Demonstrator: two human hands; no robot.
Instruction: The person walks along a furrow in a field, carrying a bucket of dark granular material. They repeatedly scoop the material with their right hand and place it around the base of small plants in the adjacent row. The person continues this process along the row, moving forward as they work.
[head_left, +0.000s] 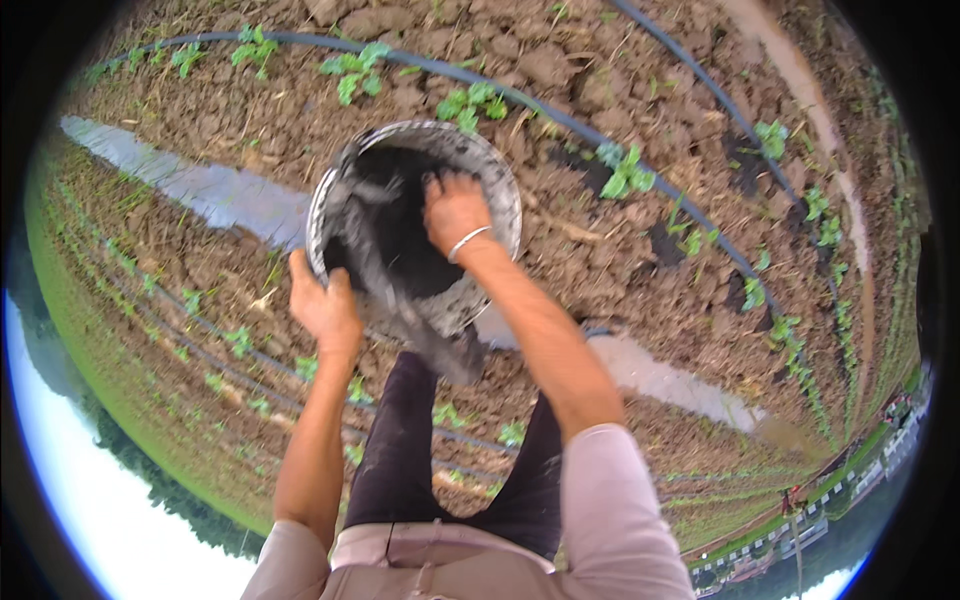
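Note:
A round bucket with a pale, dirt-smeared inner wall is held in front of my legs. Dark, loose, soil-like material covers its bottom. My left hand grips the bucket's near left rim, thumb over the edge. Inside, my right hand reaches down to the dark material, with the fingers bent and their tips partly hidden. Whether they hold any of it cannot be told. A blurred grey strip, perhaps a cloth strap, crosses the bucket's opening and hangs over the near rim.
Beyond the bucket, a black irrigation hose runs along clumpy brown soil beside small green seedlings. Dark patches lie near several plants. Water-filled furrows stretch to the left and right. A second hose lies farther off.

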